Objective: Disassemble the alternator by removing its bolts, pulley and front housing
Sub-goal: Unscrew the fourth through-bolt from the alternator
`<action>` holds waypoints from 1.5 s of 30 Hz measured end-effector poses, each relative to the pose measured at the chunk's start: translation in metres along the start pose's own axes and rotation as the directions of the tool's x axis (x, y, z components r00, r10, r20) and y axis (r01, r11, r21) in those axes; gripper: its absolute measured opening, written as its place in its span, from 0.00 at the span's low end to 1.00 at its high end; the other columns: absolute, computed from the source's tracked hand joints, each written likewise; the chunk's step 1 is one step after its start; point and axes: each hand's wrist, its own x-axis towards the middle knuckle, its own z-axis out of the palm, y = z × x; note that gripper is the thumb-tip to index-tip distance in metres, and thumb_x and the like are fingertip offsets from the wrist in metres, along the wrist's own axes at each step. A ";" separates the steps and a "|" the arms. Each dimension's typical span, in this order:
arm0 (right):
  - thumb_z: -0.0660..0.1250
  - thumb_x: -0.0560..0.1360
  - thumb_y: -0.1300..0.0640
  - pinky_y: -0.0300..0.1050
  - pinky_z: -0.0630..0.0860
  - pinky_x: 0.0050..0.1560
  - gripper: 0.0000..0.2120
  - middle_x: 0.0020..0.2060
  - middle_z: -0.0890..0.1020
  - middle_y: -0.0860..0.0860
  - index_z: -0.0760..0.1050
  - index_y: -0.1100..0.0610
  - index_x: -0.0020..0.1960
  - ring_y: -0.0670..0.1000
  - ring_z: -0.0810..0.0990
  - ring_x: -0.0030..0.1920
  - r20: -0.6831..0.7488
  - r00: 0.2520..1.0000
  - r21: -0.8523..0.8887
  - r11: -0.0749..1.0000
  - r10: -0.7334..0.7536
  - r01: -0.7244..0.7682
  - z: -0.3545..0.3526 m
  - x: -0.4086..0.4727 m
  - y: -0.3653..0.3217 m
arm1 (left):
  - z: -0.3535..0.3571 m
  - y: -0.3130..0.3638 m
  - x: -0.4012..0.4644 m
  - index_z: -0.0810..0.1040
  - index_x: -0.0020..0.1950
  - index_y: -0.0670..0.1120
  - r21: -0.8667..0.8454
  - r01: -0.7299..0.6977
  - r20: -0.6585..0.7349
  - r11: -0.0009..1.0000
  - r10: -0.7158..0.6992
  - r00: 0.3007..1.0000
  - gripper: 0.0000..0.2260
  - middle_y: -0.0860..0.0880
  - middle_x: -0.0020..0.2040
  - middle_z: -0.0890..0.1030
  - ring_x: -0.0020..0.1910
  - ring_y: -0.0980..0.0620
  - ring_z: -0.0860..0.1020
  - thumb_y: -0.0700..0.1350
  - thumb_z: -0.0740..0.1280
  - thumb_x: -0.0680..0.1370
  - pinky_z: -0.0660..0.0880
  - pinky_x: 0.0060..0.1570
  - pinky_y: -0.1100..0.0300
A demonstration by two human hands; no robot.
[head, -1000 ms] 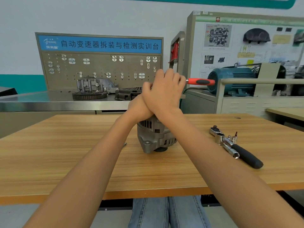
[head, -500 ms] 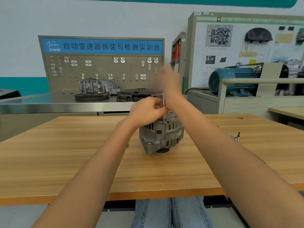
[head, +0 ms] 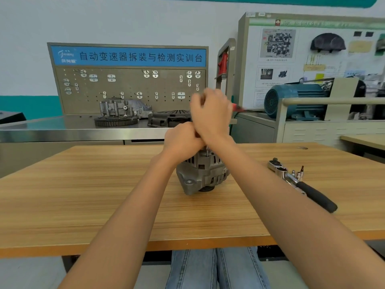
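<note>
A grey alternator (head: 203, 174) stands on the wooden table (head: 83, 205) in front of me. My left hand (head: 182, 140) sits curled on its top, fingers wrapped around the lower end of a thin tool shaft; the shaft is mostly hidden. Just above, my right hand (head: 210, 114) grips the tool's red handle (head: 236, 106), whose tip pokes out to the right. The right hand is blurred. The bolt under the tool is hidden by both hands.
A ratchet wrench (head: 302, 184) with a black grip lies on the table to the right, with small sockets and bits (head: 299, 173) beside it. Behind the table stand a steel bench with gearbox parts (head: 123, 111) and a blue electric motor (head: 295, 101).
My right hand turned the red-handled tool: the handle pointed right, swung out of sight, and now shows again to the right. My left hand slid down from the stacked grip onto the shaft.
</note>
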 end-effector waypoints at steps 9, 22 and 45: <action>0.58 0.75 0.53 0.49 0.62 0.50 0.10 0.44 0.74 0.53 0.72 0.59 0.49 0.55 0.72 0.47 -0.036 0.996 -0.283 0.955 0.076 -0.083 -0.012 -0.003 0.036 | 0.000 -0.001 0.001 0.71 0.27 0.57 -0.072 -0.027 0.061 0.997 0.032 0.998 0.13 0.63 0.24 0.74 0.29 0.65 0.72 0.56 0.66 0.71 0.59 0.30 0.62; 0.59 0.77 0.55 0.46 0.62 0.47 0.12 0.34 0.72 0.50 0.67 0.57 0.36 0.51 0.70 0.39 0.053 0.993 -0.098 0.989 -0.106 0.111 -0.008 0.008 0.023 | -0.015 -0.003 0.003 0.80 0.34 0.51 -0.354 -0.012 0.230 0.935 0.099 0.968 0.12 0.56 0.31 0.81 0.32 0.58 0.78 0.52 0.64 0.76 0.72 0.40 0.54; 0.55 0.75 0.49 0.50 0.65 0.51 0.14 0.43 0.75 0.53 0.73 0.58 0.47 0.55 0.73 0.46 0.219 0.966 -0.575 0.782 -0.136 0.240 -0.006 0.010 -0.008 | -0.021 0.002 0.001 0.78 0.43 0.41 -0.388 0.042 0.222 0.921 0.049 0.974 0.16 0.40 0.37 0.80 0.42 0.38 0.79 0.50 0.63 0.63 0.76 0.49 0.42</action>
